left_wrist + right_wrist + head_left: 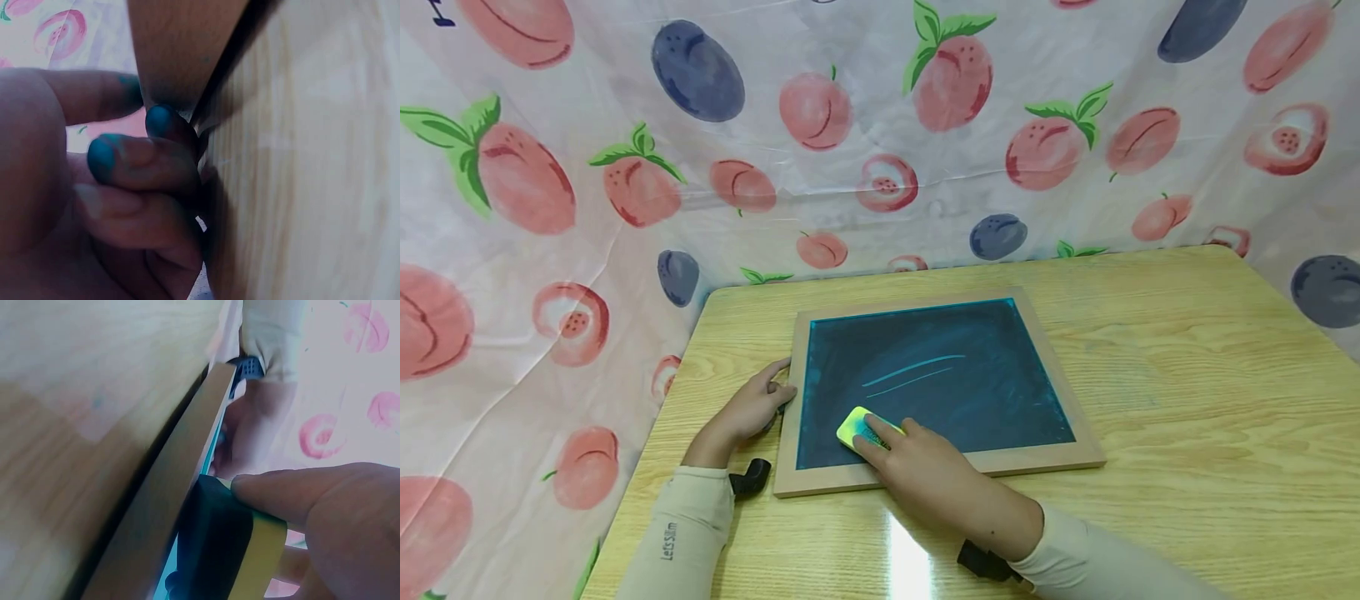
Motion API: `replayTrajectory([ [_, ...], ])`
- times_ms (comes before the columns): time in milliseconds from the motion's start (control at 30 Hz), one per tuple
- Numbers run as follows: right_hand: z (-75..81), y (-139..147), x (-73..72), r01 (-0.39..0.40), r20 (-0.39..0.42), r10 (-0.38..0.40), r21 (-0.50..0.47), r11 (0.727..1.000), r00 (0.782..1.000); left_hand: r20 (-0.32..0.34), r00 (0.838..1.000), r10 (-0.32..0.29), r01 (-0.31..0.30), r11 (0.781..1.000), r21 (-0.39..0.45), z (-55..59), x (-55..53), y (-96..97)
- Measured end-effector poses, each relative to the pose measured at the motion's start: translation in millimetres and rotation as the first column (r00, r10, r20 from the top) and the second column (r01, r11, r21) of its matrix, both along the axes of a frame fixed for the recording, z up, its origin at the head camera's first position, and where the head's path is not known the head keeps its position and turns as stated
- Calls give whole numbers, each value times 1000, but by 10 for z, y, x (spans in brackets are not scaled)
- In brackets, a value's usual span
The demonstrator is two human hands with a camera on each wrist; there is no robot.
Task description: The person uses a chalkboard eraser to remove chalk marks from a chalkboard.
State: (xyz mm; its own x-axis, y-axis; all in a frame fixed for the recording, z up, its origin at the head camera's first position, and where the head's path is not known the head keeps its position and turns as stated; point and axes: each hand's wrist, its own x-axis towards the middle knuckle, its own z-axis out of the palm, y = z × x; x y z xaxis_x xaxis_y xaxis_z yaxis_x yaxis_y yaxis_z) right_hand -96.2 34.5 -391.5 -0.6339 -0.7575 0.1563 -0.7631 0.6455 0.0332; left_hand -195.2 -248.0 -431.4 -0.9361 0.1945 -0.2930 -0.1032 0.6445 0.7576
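A blackboard (940,408) in a pale wooden frame lies on the table, with two blue chalk strokes (917,373) and faint smears across its middle. My right hand (932,479) grips a yellow board eraser (853,425) near the board's lower left corner. In the right wrist view, the eraser's dark felt (215,540) faces the board and my thumb lies along its yellow back. My left hand (748,412) holds the left side of the frame. The left wrist view shows blue-stained fingertips (106,156) at the frame's edge (181,50), the fingers curled beside it.
The light wooden table (1180,375) extends to the right of the board. A fruit-patterned cloth (880,108) hangs behind the table and along its left side. Black wrist devices (751,479) sit at both sleeve cuffs.
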Motion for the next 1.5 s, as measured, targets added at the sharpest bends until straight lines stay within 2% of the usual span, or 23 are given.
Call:
replayTrajectory([
  [133, 1, -54, 31, -36, -33, 38, 32, 999, 999, -11, 1000, 1, -1, 1000, -3, -8, -4, 14],
  [267, -6, -66, 40, -37, -45, 39, 44, 998, 998, -17, 1000, -3, 3, 1000, -9, -27, 1, 15],
  [467, -31, -32, 28, -15, -20, 15, 27, 1000, 1000, -39, 999, -11, 11, 1000, -17, -34, 10, 9],
  [600, -49, 42, 4, 54, 30, -53, -8, 999, 998, -36, 999, -9, 8, 1000, -12, -35, 14, 12],
  [733, -59, 161, -43, 142, 78, -137, -58, 988, 987, -38, 999, -6, 6, 1000, 6, -46, 16, 16],
  [933, -73, 393, -145, 221, 70, -214, -108, 969, 974, -38, 999, -3, 3, 1000, 8, -52, 12, 17],
  [1167, -87, 677, -303, 322, 90, -312, -137, 937, 946, -27, 1000, 1, -2, 1000, -9, -51, 16, 18],
  [1500, -30, 912, -454, 408, 106, -396, -147, 901, 912, -33, 999, 0, 0, 1000, -8, -45, 6, 18],
])
